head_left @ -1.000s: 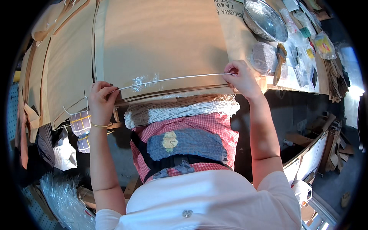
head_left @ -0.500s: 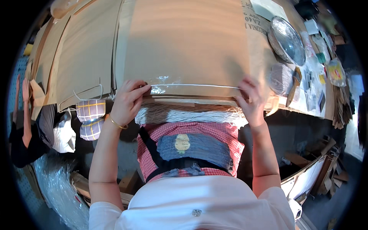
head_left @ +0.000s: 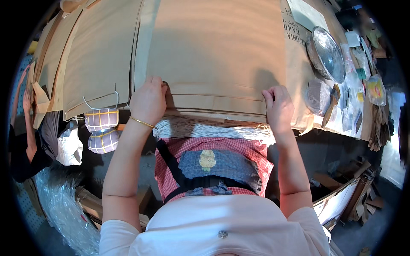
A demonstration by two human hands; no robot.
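The paper sheets (head_left: 213, 47) are plain tan-brown, and the bundle of cords (head_left: 213, 128) below their edge is off-white. The apron (head_left: 213, 166) is red-and-white check with a faded blue denim patch (head_left: 222, 164) (a small yellow motif sits on it), above a plain white shirt (head_left: 213, 226). A gold bangle (head_left: 142, 123) circles the left wrist, two pale pouches (head_left: 101, 120) carry yellow-and-purple plaid, and the round bowl (head_left: 328, 53) is silvery.
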